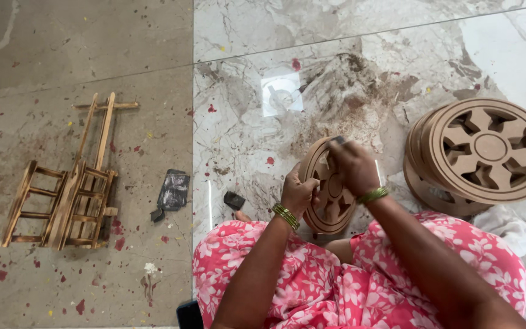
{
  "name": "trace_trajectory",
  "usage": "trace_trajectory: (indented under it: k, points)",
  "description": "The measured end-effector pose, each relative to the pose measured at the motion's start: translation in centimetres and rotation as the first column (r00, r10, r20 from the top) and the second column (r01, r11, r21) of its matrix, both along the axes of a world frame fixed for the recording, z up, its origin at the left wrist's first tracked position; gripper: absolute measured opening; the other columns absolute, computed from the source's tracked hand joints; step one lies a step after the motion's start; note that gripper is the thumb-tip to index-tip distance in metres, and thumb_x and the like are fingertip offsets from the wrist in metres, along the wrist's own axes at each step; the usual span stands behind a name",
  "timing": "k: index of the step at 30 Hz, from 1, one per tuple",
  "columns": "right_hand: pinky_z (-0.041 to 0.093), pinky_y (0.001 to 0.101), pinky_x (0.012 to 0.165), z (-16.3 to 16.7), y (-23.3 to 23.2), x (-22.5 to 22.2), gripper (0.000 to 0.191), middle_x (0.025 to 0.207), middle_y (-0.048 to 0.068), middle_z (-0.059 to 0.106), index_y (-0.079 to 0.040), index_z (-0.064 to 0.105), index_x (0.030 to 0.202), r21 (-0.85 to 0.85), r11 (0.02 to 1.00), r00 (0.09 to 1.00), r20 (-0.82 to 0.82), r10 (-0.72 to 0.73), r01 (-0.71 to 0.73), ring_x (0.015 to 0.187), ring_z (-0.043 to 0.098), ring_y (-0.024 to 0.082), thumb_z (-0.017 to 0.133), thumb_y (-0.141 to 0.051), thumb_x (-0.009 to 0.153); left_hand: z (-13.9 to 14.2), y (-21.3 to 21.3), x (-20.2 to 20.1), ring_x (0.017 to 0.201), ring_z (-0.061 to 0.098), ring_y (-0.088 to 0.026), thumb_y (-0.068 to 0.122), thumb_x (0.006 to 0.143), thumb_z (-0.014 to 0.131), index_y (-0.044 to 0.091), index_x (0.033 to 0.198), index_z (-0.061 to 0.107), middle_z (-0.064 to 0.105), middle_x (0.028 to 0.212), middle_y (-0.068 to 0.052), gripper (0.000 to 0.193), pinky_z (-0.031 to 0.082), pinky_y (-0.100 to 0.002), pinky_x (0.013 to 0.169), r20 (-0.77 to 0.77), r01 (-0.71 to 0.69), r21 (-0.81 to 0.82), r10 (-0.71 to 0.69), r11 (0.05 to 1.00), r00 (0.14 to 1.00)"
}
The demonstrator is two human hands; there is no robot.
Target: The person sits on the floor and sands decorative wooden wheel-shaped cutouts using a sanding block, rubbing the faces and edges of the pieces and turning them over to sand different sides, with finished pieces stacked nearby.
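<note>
Sitting on the floor (92,49) with knees drawn up under a pink flowered cloth (336,286), the person holds a wheel (330,201) on edge above the lap, its flat face tilted toward the camera. The left hand (298,194) curls closed around the wheel's left rim, seemingly steadying it. The right hand (353,166) lies over the upper rim, fingers bent down and closed on something small and dark at the edge, too blurred to name; it may be an abrasive scrap. Holding the wheel upright like this appears to keep the rim within reach of both hands. Green bangles ring both wrists.

The wheel is a flat round disc of pale brown board, matte and smooth, with a plain hub and curved cut-outs that leave spokes. To the right, just beside the person's knee, a stack (479,155) of like wheels leans on the floor, the top one showing the same pattern of openings. A white rag (509,225) lies bunched under the stack's near edge.

Brown dust (360,85) spreads over the glossy, veined marble tile ahead of the hands. The left part of the floor is duller, grey and speckled with red spots. On it, well apart from the hands, lies a frame (68,189) of thin sticks, slatted like a small cart body. Between frame and knees rest a crumpled dark sheet (173,192) and a small dark block (234,200).
</note>
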State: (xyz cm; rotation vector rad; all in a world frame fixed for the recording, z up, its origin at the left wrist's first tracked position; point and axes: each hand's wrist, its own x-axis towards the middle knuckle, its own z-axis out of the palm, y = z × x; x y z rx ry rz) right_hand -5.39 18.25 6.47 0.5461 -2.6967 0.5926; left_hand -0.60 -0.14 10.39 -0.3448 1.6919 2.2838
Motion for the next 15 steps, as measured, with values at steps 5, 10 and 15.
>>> trace_trajectory:
  k: [5, 10, 15]
  points:
    - [0.060, 0.0302, 0.067, 0.9, -2.8, 2.2, 0.041, 0.105, 0.008, 0.070, -0.004, 0.069, 0.127, 0.051, 0.963, 0.918, -0.292, 0.268, -0.264, 0.087, 0.068, 0.022, 0.072, -0.021, 0.090, -1.0, -0.3, 0.1, 0.057, 0.059, -0.008, -0.001, 0.087, 0.062, -0.001, 0.121, 0.063, 0.067, 0.083, -0.002, 0.034, 0.050, -0.023, 0.047, -0.130, -0.029, 0.003, 0.029, 1.000, 0.991]
    - [0.057, 0.0315, 0.069, 2.3, 0.5, 0.1, 0.030, 0.107, 0.008, 0.071, -0.014, 0.071, 0.126, -0.011, 0.977, 0.972, 0.098, -0.212, 0.214, 0.084, 0.068, 0.021, 0.072, -0.014, 0.096, -0.4, -0.1, 0.2, 0.051, 0.056, -0.008, -0.001, 0.083, 0.059, 0.003, 0.121, 0.062, 0.063, 0.075, -0.001, 0.038, 0.050, -0.026, 0.040, -0.033, 0.009, 0.026, -0.008, 1.000, 0.999]
    - [0.058, 0.0262, 0.070, 1.3, -0.9, 0.9, 0.025, 0.103, 0.003, 0.070, -0.009, 0.072, 0.124, -0.024, 0.999, 0.994, -0.104, 0.034, -0.037, 0.084, 0.067, 0.016, 0.068, -0.014, 0.100, -0.2, -0.1, 0.1, 0.053, 0.056, -0.007, -0.002, 0.082, 0.059, 0.002, 0.122, 0.063, 0.062, 0.076, 0.000, 0.041, 0.049, -0.025, 0.039, -0.038, 0.002, -0.029, -0.003, 1.000, 0.999]
